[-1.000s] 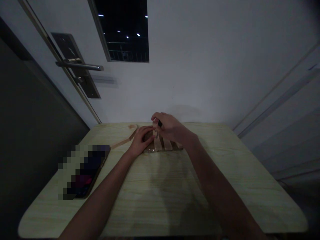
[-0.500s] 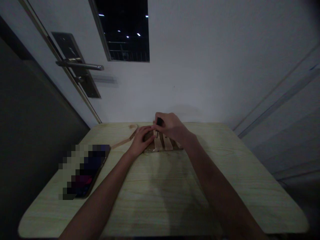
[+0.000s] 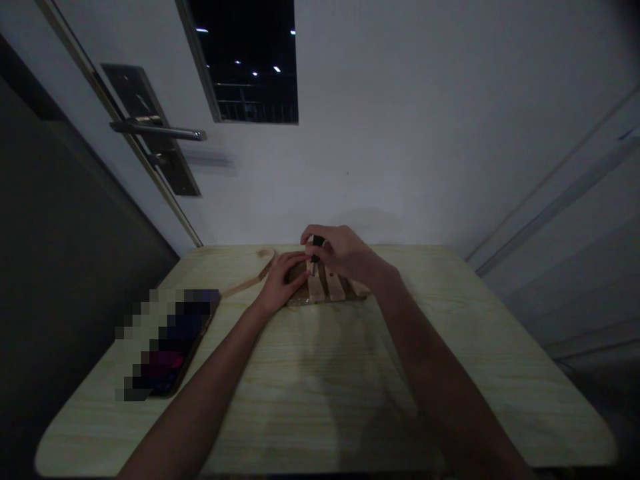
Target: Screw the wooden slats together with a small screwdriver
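Note:
My right hand (image 3: 345, 250) grips a short screwdriver (image 3: 317, 241) by its black handle. Its metal shaft points down at a pale wooden piece (image 3: 316, 288) lying on a brown board (image 3: 300, 301). My left hand (image 3: 281, 279) rests at the board's left end, thumb and fingers spread, their tips against or close beside that wooden piece. To its right lies a second pale wooden piece (image 3: 336, 287) with a dark hole or screw, and another (image 3: 359, 288) is partly covered by my right hand. The screwdriver's tip is too small to make out clearly.
A pale hook-shaped wooden strip (image 3: 245, 284) lies left of my left hand. Nearer, a phone (image 3: 187, 343), partly pixelated, lies on the light wood-grain table (image 3: 310, 400). Behind the table stands a white door (image 3: 400, 133) with a metal handle (image 3: 165, 131) and a dark window.
My right hand's fingers have shifted around the screwdriver handle, the index finger now reaching farther left over its top. My left hand and the board have stayed in place.

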